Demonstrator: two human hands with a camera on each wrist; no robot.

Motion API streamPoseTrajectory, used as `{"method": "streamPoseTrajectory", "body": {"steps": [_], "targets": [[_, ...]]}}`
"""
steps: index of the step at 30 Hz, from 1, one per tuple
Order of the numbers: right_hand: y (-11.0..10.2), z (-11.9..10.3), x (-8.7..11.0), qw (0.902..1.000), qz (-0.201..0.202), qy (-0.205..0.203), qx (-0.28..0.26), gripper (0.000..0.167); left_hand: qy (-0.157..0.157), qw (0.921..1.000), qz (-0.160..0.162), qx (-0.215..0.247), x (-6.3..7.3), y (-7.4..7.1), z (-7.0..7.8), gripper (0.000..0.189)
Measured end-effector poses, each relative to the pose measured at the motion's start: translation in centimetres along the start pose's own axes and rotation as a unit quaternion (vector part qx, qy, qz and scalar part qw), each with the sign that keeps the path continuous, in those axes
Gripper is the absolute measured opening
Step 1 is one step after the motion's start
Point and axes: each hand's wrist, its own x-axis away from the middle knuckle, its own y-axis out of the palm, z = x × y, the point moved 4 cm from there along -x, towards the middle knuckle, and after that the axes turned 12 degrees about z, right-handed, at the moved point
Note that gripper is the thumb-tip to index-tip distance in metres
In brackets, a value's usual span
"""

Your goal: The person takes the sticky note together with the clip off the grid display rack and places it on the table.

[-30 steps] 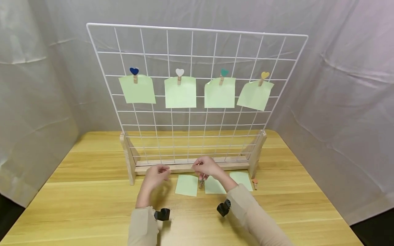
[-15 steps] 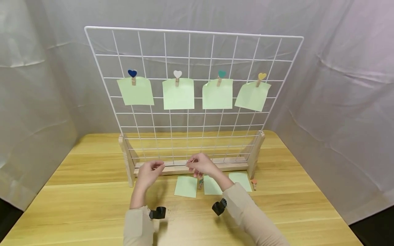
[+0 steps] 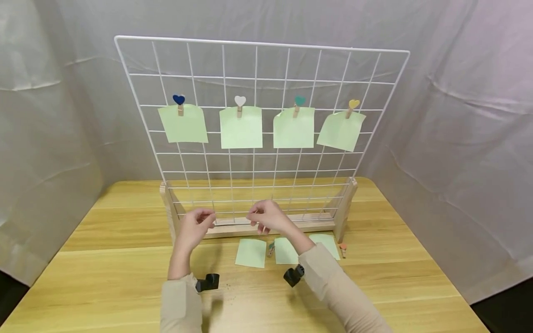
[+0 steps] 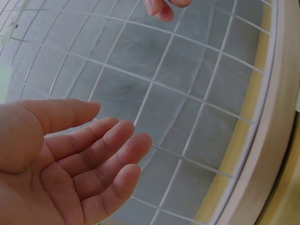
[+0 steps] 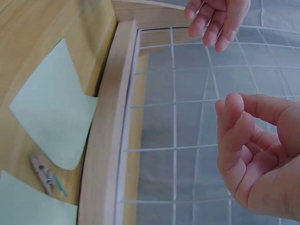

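My left hand (image 3: 193,229) hovers before the lower left of a white wire grid (image 3: 254,162), fingers loosely bent and nothing in them. In the left wrist view its palm faces up. To its right, my right hand (image 3: 268,217) is raised above the wooden base; its fingers are curled loosely, thumb tip against the index finger, with nothing visible between them. Below it on the table lie a left green paper note (image 3: 251,253), a middle note (image 3: 286,250) and a right note (image 3: 325,245). A small wooden clothespin (image 5: 43,173) with a teal edge lies between the left and middle notes.
Several green notes hang in a row on the grid, under clothespins with a blue heart (image 3: 179,99), white heart (image 3: 240,100), teal heart (image 3: 300,100) and yellow heart (image 3: 354,104). An orange-topped clothespin (image 3: 343,249) lies right of the notes. Wooden feet (image 3: 346,210) support the grid.
Both hands have drifted up and to the left, and the gap between them is slightly wider. The clothespin below the right hand shows more fully. Notes and clothespins keep their places.
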Motion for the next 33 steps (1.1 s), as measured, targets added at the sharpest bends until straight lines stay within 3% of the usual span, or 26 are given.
{"method": "streamPoseTrajectory", "body": {"steps": [6, 19, 27, 33], "targets": [[0.1, -1.4, -0.3, 0.999, 0.005, -0.037, 0.025, 0.017, 0.009, 0.9999, 0.006, 0.005, -0.4, -0.7, 0.7, 0.023], [0.0, -3.8, -0.3, 0.9993, 0.011, -0.035, 0.013, 0.019, 0.024, 0.9992, 0.019, -0.026, -0.9, -1.4, 1.6, 0.023], [0.4, -4.8, -0.4, 0.9975, -0.002, -0.06, 0.036, 0.018, 0.027, 0.999, 0.023, -0.026, -1.0, -2.1, 2.3, 0.023], [0.5, -5.8, -0.5, 0.9958, -0.007, -0.077, 0.049, 0.017, 0.046, 0.998, 0.034, -0.025, -1.1, -2.7, 2.9, 0.022]]}}
